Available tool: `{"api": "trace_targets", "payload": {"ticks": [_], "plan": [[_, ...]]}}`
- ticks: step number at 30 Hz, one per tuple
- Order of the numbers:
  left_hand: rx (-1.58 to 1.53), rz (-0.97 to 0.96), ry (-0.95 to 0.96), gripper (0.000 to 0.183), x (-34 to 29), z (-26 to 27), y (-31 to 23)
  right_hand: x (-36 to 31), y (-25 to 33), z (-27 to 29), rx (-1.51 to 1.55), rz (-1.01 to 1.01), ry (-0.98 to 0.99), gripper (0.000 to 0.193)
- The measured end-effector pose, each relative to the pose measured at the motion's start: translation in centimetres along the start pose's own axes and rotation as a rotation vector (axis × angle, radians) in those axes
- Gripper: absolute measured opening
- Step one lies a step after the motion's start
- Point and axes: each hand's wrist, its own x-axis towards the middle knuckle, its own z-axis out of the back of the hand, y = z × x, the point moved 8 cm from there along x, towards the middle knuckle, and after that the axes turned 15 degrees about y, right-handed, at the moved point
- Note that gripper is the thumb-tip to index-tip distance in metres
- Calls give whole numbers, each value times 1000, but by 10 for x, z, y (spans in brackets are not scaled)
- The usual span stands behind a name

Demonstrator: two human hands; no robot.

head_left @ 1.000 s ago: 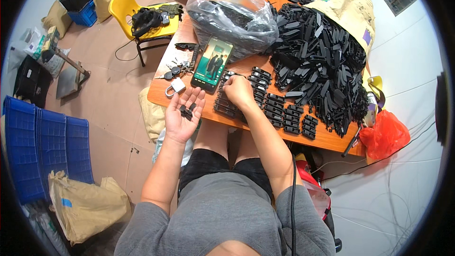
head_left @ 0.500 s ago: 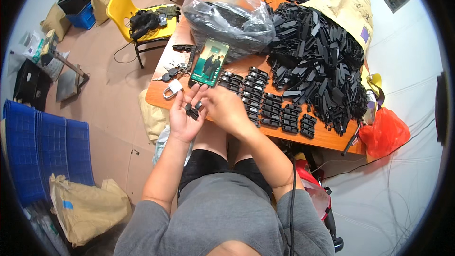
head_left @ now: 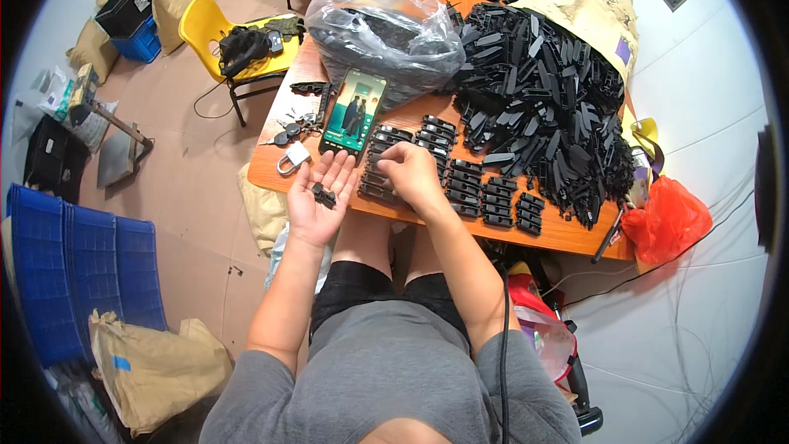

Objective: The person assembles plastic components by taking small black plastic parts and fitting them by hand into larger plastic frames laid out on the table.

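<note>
Palm up at the table's front edge, my left hand [head_left: 316,205] carries a few small black plastic pieces [head_left: 323,195] on its palm, its fingers stretched out. To its right, my right hand [head_left: 412,174] reaches over the leftmost column of black plastic parts [head_left: 376,189], thumb and fingertips brought together. Whatever is between those fingertips is too small to make out. Several more columns of black parts [head_left: 464,185] lie lined up to the right. Just beyond my left hand stands a phone [head_left: 352,115] with a lit screen.
A padlock [head_left: 292,159] and keys [head_left: 288,133] lie left of the phone. Behind it sits a clear plastic bag [head_left: 386,41] of dark contents. A large heap of black parts [head_left: 542,99] covers the table's right side; a red bag [head_left: 670,222] hangs by its corner.
My right hand has moved away from my left palm, rightward to the leftmost column of parts. My left hand's fingers have spread flatter beneath the small pieces. The view has shifted slightly.
</note>
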Motion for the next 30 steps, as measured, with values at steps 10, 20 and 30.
{"api": "trace_targets", "payload": {"ticks": [10, 20, 30], "plan": [[4, -22, -9, 44, -8, 6, -12, 37, -19, -13, -282, -34, -23, 13], [27, -23, 27, 43, -6, 4, -15, 37, -5, -16, -510, -43, -21, 15], [54, 7, 35, 50, -3, -14, -6, 8, 31, -19, -566, 75, -97, 16]]}}
